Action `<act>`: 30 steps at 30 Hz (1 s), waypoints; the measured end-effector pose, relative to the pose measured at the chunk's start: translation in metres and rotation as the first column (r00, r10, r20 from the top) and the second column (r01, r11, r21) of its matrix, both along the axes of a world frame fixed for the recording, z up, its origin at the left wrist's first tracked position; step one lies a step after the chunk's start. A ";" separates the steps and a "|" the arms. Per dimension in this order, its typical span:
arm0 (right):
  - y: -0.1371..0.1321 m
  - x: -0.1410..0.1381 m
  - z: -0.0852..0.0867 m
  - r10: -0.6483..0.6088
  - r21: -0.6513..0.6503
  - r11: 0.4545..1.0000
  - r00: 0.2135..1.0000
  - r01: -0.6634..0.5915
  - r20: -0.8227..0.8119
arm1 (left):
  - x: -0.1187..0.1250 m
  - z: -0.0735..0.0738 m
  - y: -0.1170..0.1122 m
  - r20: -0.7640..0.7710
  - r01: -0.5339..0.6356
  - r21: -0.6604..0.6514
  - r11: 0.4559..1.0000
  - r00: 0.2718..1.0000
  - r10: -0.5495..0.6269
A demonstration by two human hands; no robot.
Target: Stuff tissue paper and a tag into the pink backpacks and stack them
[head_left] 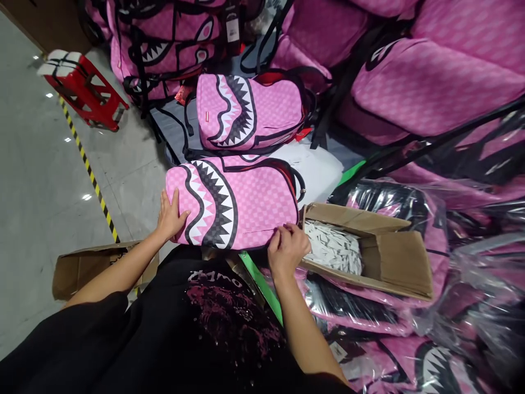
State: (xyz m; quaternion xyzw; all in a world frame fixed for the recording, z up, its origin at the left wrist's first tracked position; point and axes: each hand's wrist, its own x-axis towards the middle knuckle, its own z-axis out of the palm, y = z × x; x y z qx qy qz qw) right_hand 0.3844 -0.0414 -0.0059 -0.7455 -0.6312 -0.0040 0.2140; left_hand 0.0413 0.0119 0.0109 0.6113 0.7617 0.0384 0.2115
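Observation:
A pink checkered backpack (241, 202) with a black and white shark-mouth print lies on its side right in front of me. My left hand (170, 216) rests flat and open against its left end, fingers spread. At the backpack's near right edge my right hand (287, 249) is closed in a pinch on the fabric or zipper; what the fingers grip is too small to make out. A second backpack of the same design (248, 109) lies just behind the first.
An open cardboard box (394, 254) holding white paper pieces (332, 246) sits right of my right hand. Plastic-wrapped pink backpacks (451, 306) pile up at right and more at the back. A red stool (84, 90) and flat cardboard (86, 265) lie on the grey floor at left.

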 end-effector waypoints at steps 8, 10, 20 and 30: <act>-0.019 -0.041 -0.005 -0.109 -0.222 0.965 0.982 0.141 0.154 | -0.005 -0.012 0.001 0.076 0.067 0.060 0.996 0.995 -0.071; -0.017 -0.050 -0.009 -0.198 -0.244 0.944 0.972 0.224 0.130 | -0.010 -0.014 0.001 0.083 0.092 0.061 0.994 0.992 -0.097; 0.007 -0.086 -0.022 -0.540 -0.185 0.841 0.809 0.509 -0.230 | -0.025 -0.013 0.000 -0.065 0.315 0.070 0.946 0.948 -0.311; 0.008 -0.099 -0.008 -0.500 -0.195 0.863 0.729 0.467 -0.468 | 0.153 0.022 0.049 0.122 0.823 0.144 0.550 0.536 -0.835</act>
